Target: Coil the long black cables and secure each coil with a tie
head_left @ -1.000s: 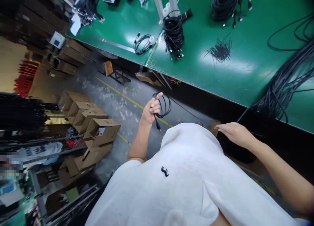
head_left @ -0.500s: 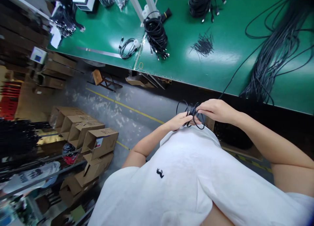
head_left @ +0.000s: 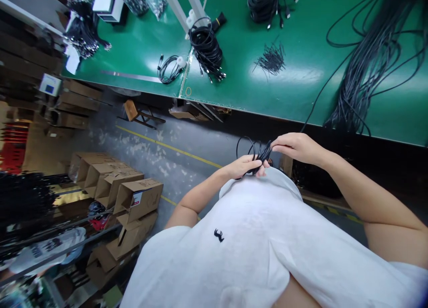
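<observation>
A small coil of black cable point(head_left: 251, 150) is held in front of my white shirt, below the near edge of the green table point(head_left: 301, 89). My left hand point(head_left: 242, 166) grips the coil from below with its fingers closed around the loops. Pinching the coil's right side, my right hand point(head_left: 296, 146) has its fingers closed on the strands. A thin black lead runs from the coil up over the table edge to a big loose heap of black cables point(head_left: 371, 71).
On the table lie bundled cable coils point(head_left: 206, 49), a small coil point(head_left: 169, 68), a scatter of short black ties point(head_left: 271, 59) and another bundle point(head_left: 264, 5). Open cardboard boxes point(head_left: 133, 196) stand on the floor at left, near a stool point(head_left: 140, 114) and a yellow line.
My left hand brought the coil from out at the left to my chest. My right hand rose from my side and took hold of the coil. The view shifted right.
</observation>
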Motion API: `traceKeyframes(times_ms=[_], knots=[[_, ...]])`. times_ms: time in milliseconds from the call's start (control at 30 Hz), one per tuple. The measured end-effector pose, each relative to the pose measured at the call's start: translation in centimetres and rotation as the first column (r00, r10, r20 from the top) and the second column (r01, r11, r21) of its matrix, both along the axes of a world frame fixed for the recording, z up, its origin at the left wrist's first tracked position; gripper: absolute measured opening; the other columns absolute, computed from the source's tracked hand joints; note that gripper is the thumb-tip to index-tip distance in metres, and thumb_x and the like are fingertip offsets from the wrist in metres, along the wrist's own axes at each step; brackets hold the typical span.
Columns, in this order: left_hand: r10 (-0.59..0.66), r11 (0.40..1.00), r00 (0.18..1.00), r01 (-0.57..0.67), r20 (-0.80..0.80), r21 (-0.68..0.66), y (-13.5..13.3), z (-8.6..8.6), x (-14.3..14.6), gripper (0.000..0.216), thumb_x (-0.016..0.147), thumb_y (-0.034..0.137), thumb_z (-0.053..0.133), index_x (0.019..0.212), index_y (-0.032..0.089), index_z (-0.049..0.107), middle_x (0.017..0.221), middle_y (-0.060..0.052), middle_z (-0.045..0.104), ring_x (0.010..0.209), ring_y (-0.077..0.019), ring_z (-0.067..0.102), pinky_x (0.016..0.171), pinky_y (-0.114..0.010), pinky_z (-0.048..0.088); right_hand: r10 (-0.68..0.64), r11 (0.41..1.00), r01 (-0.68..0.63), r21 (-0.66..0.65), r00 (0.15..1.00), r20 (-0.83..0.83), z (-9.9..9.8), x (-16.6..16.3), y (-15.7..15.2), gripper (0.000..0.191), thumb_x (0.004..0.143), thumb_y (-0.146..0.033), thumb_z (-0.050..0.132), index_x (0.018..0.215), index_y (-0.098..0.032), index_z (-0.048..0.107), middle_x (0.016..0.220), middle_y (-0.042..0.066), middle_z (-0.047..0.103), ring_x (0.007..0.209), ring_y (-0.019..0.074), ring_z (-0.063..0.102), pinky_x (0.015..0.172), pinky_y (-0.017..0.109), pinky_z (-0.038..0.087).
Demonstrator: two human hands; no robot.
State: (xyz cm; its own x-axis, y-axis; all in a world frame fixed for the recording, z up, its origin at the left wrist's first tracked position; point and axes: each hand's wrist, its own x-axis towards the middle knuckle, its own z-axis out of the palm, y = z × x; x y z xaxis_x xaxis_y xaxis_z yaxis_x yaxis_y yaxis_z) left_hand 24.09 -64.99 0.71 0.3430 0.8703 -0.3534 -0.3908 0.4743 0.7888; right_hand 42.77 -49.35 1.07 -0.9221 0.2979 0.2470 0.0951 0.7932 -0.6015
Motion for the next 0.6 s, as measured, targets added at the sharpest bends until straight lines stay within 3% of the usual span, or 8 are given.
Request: traceKeyframes(times_ms=[67, 167, 267, 333, 367, 433, 533, 600], knots=[[0.095, 0.995, 0.994, -0.093, 0.059, -0.038, -0.2, 0.4, -0.1, 0.035, 0.078, 0.042, 0.077, 0.088, 0.01, 0.068, 0.051, 0.005, 0.05, 0.043, -0.0046, 0.043, 0.052, -0.02, 0.045, -0.035, 0.999, 0.036, -0.037, 0.999, 0.024, -1.7, 1.2, 2.8, 0.04, 0.099, -0.047, 0.042, 0.096, -0.021, 0.072, 0.095, 0.005, 0.074, 0.087, 0.0173, 0.067, 0.08, 0.028, 0.047], [0.319, 0.946, 0.94, -0.306, 0.121, -0.11, -1.1, 2.0, -1.6, 0.021, 0.085, 0.03, 0.07, 0.086, 0.009, 0.069, 0.05, 0.008, 0.038, 0.037, -0.0004, 0.024, 0.037, -0.014, 0.024, -0.234, 0.969, 0.225, 0.103, 0.968, 0.088, -6.2, 6.0, 8.9, 0.047, 0.1, -0.047, 0.037, 0.092, -0.017, 0.072, 0.1, 0.012, 0.074, 0.094, 0.0209, 0.065, 0.088, 0.035, 0.042], [0.568, 0.823, 0.81, -0.555, 0.148, -0.12, -3.0, 4.3, -4.2, 0.023, 0.095, 0.024, 0.053, 0.085, 0.011, 0.069, 0.049, 0.009, 0.029, 0.034, -0.0005, 0.016, 0.034, -0.014, 0.016, -0.468, 0.871, 0.404, 0.279, 0.854, 0.227, -10.5, 11.9, 12.9, 0.049, 0.1, -0.043, 0.035, 0.083, -0.017, 0.072, 0.095, 0.015, 0.074, 0.086, 0.0222, 0.065, 0.083, 0.041, 0.038], [0.698, 0.715, 0.698, -0.691, 0.158, -0.106, -4.2, 5.7, -5.6, 0.027, 0.099, 0.026, 0.046, 0.094, 0.014, 0.069, 0.05, 0.008, 0.032, 0.033, -0.0008, 0.017, 0.033, -0.015, 0.015, -0.462, 0.879, 0.377, 0.293, 0.827, 0.32, -11.8, 13.8, 12.0, 0.046, 0.098, -0.043, 0.038, 0.074, -0.019, 0.069, 0.077, 0.012, 0.073, 0.066, 0.0197, 0.063, 0.068, 0.037, 0.038], [0.735, 0.676, 0.661, -0.73, 0.154, -0.095, -4.5, 6.0, -6.2, 0.026, 0.099, 0.026, 0.046, 0.102, 0.015, 0.069, 0.052, 0.008, 0.037, 0.033, -0.0006, 0.02, 0.033, -0.014, 0.016, -0.423, 0.899, 0.337, 0.281, 0.836, 0.349, -11.6, 13.8, 10.4, 0.044, 0.098, -0.043, 0.041, 0.071, -0.02, 0.067, 0.071, 0.012, 0.071, 0.059, 0.0196, 0.06, 0.061, 0.035, 0.036], [0.753, 0.658, 0.649, -0.75, 0.11, -0.073, -4.5, 6.0, -6.7, 0.024, 0.097, 0.025, 0.052, 0.114, 0.017, 0.066, 0.056, 0.007, 0.047, 0.035, -0.0002, 0.028, 0.035, -0.014, 0.02, -0.235, 0.963, 0.17, 0.21, 0.909, 0.343, -9.8, 12.1, 5.4, 0.039, 0.098, -0.041, 0.042, 0.075, -0.021, 0.067, 0.082, 0.011, 0.074, 0.064, 0.0219, 0.064, 0.055, 0.033, 0.038], [0.69, 0.722, 0.723, -0.691, -0.033, -0.033, -3.1, 4.2, -6.2, 0.022, 0.088, 0.024, 0.066, 0.106, 0.013, 0.065, 0.058, 0.005, 0.056, 0.04, -0.0016, 0.044, 0.041, -0.014, 0.031, 0.165, 0.985, -0.171, -0.003, 0.948, 0.271, -4.1, 7.4, -2.4, 0.035, 0.101, -0.041, 0.04, 0.088, -0.024, 0.067, 0.082, 0.005, 0.072, 0.073, 0.0194, 0.068, 0.063, 0.029, 0.046], [0.604, 0.793, 0.79, -0.609, -0.104, -0.018, -2.1, 2.5, -4.9, 0.024, 0.083, 0.029, 0.073, 0.095, 0.011, 0.063, 0.067, 0.0, 0.066, 0.054, -0.0069, 0.06, 0.052, -0.016, 0.044, 0.277, 0.96, -0.263, -0.1, 0.946, 0.168, -0.2, 4.2, -4.9, 0.037, 0.102, -0.044, 0.038, 0.093, -0.023, 0.067, 0.081, 0.004, 0.07, 0.072, 0.0165, 0.066, 0.064, 0.026, 0.046]])
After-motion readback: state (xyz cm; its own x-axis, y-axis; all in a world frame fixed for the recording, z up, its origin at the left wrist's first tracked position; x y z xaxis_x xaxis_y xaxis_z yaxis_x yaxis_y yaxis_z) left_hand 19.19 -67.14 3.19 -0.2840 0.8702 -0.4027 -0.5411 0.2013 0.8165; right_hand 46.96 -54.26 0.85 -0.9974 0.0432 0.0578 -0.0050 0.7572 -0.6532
